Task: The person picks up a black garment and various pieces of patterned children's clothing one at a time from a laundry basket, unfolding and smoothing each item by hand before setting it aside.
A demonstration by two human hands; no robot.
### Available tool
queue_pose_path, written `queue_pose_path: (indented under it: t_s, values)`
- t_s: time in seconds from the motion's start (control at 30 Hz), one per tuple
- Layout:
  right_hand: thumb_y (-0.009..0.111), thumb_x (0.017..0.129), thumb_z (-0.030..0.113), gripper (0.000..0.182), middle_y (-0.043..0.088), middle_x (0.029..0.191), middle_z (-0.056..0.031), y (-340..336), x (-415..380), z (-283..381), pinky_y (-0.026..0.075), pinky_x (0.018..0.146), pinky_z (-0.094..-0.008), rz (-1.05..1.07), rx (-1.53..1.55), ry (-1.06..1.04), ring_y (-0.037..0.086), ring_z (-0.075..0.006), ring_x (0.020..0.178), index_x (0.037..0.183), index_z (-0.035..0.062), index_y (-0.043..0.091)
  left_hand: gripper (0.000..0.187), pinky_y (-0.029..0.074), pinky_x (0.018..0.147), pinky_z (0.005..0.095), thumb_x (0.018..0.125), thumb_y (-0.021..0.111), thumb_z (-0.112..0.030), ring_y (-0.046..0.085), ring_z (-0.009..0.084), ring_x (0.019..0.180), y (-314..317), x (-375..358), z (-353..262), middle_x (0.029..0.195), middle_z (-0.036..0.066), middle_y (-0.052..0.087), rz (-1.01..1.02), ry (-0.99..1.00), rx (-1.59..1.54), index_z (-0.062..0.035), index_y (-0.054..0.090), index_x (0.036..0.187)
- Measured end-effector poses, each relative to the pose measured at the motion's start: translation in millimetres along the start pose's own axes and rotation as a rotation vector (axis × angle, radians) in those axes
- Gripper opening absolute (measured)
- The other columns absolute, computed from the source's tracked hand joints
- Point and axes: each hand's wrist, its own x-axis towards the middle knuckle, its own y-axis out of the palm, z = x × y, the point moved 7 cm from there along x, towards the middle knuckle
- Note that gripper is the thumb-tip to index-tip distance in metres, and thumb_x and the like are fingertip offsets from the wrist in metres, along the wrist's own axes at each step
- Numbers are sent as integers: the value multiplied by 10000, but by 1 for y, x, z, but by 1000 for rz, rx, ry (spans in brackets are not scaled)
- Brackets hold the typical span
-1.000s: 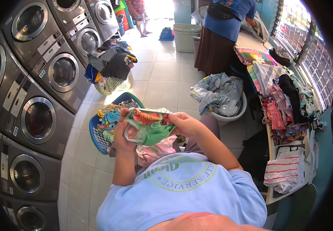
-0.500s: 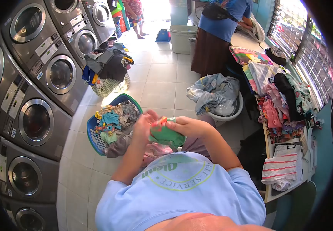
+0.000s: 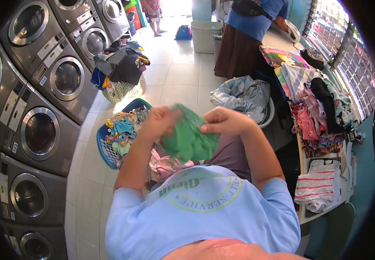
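– Both hands are moving up and farther apart, and the green cloth [image 3: 192, 139] is looking much bigger than the little bunch from before!
– Where is it hanging?
– It is hanging between the two hands, with most of it drooping below them.
– What is the left hand [image 3: 158, 124] doing?
– It is curling its fingers tight on one side of the cloth. The fingers are looking a bit blurry.
– And the right hand [image 3: 227, 121]?
– It is pinching the other side, and its thumb is pressing on the cloth.
– What is lying under the left hand?
– Some pink cloth [image 3: 166, 166] is lying there, close to the person's body.
– What is sitting to the left of that hand?
– A blue basket [image 3: 102, 151] is sitting there, and mixed clothes [image 3: 123, 128] are filling it.
– What is waiting past the right hand?
– A white basket [image 3: 271, 113] is standing just beyond it, holding a big pale blue sheet [image 3: 242, 97]. Farther right, a red-striped cloth [image 3: 315, 185] is lying on a table [image 3: 303, 212].
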Motion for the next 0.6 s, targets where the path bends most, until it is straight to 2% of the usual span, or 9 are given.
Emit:
queue_pose_path:
  t_s: [0.1,0.13,0.23,0.27,0.37,0.4,0.5,0.53,0.6]
  values:
    - [596,922,243,281,608,770,44,-23,-7,10,450,627,-222,-22,37,-84,511,-23,698,957,-34,628,184,528,557,250,887,633,-205,651,116,632,-17,6,-23,763,41,683,-154,176,-444,-26,667,913]
    - [582,932,241,274,601,763,49,-30,-6,13,442,618,-220,-39,28,-117,496,-20,686,952,-29,626,171,534,726,295,878,635,-181,659,152,821,-23,10,-23,945,92,676,-30,187,-453,-17,647,923]
    - [580,925,243,252,586,694,23,-43,5,20,421,581,-239,-229,-276,-111,456,-46,627,930,-4,626,216,483,866,318,861,641,-163,606,173,1002,7,6,-61,1157,138,601,342,447,-244,-4,616,1006]
    - [590,920,224,241,570,690,31,-40,9,29,418,578,-233,-232,-365,-109,452,-37,638,948,-12,626,312,429,937,317,840,654,-145,539,179,1113,9,11,-49,1270,147,517,466,318,-239,13,574,1097]
    - [615,906,188,225,533,672,39,-36,19,55,407,562,-225,-229,-554,-129,436,-24,650,977,-25,630,314,444,871,252,854,657,-118,541,118,1065,29,18,-40,1182,99,571,460,232,-3,25,569,1120]
    - [619,902,189,221,529,662,32,-38,22,58,403,552,-229,-222,-564,-154,429,-27,643,969,-21,633,351,459,865,270,834,675,-108,568,116,1008,32,20,-39,1119,82,599,428,210,20,33,559,1134]
    - [647,873,181,205,551,658,12,-50,19,65,408,567,-226,-190,-688,-138,451,-38,633,897,-23,641,262,464,811,248,868,649,-111,568,83,907,17,21,-27,987,50,633,550,78,65,52,596,1066]
    - [655,865,177,202,559,660,9,-59,15,64,410,573,-226,-173,-744,-139,459,-38,634,884,-24,642,217,471,775,251,875,642,-128,570,63,826,3,23,-25,878,12,647,555,81,134,34,626,1018]
    - [682,834,164,191,581,666,-11,-84,2,54,422,598,-231,-214,-698,-94,495,-43,640,854,-22,647,191,471,745,238,881,632,-146,561,38,796,-28,31,-20,846,9,647,482,19,500,-4,644,1008]
